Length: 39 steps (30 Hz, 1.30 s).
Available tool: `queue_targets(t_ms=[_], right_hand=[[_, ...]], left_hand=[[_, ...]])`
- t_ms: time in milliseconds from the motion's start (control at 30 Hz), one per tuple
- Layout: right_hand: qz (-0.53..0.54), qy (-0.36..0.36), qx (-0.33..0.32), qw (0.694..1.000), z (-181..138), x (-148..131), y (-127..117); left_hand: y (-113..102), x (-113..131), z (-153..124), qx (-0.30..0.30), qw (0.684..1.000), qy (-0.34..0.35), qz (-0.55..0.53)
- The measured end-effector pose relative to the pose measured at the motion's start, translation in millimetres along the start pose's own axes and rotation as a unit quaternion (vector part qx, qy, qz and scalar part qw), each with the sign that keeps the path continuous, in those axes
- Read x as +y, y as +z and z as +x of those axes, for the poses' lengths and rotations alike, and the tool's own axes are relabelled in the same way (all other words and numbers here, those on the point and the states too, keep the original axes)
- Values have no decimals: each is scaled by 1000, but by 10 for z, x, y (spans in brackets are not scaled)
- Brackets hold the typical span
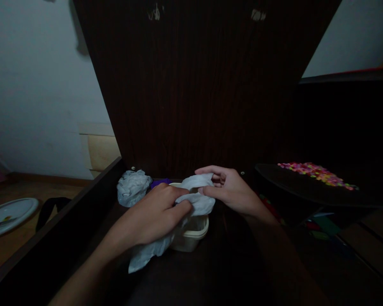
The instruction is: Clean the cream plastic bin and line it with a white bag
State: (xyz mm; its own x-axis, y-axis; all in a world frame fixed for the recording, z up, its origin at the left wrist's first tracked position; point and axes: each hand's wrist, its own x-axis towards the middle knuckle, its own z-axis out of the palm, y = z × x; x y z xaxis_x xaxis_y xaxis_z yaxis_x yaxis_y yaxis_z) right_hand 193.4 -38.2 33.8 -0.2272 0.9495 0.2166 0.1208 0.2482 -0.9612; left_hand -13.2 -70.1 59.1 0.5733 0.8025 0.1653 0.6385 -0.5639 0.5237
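A whitish plastic bag [199,204] is stretched between my two hands above a cream plastic container [188,242]. My left hand [159,208] pinches the bag's left side between thumb and fingers. On the other side, my right hand [228,187] grips the bag's edge with its thumb below and fingers above. Between the hands the bag's mouth gapes a little. Part of the bag hangs down to the left of the container, under my left wrist. The container's inside is mostly hidden by the bag and my hands.
A crumpled plastic bag [132,187] lies at the drawer's back left corner, beside something purple [161,182]. A dark wooden side board [60,229] rises at left. Small colourful pieces [319,174] lie on a dark surface at right. A white oval lid [12,216] is on the floor.
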Motion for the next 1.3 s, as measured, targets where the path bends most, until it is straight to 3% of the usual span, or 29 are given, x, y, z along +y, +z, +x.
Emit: queue_targets(t_ms=[200,333,433,733,1000,1100,1200,1300], right_hand=[[-82,0,12,997,-2,20,-14],[-197,-64,32,978,-2,67,-29],[-225,-102,42,968,9,101,-27],[-36,-9,-3,999,21,91,22],[116,28,-36,992,15,11,69],[128,41,-33,990,22,13,117],[108,43,-27,993,29,21,159],[91,36,-30,995,32,32,177]], left_hand=[[-58,-7,3,-23,1000,-8,-8],[-39,10,-21,-25,1000,5,12],[-7,17,-27,-23,999,23,41],[-6,-23,-49,-41,995,37,79],[-27,-163,45,7,981,12,196],[-7,-198,104,16,972,4,232],[29,-260,165,50,969,-5,242],[76,-337,217,136,963,0,232]])
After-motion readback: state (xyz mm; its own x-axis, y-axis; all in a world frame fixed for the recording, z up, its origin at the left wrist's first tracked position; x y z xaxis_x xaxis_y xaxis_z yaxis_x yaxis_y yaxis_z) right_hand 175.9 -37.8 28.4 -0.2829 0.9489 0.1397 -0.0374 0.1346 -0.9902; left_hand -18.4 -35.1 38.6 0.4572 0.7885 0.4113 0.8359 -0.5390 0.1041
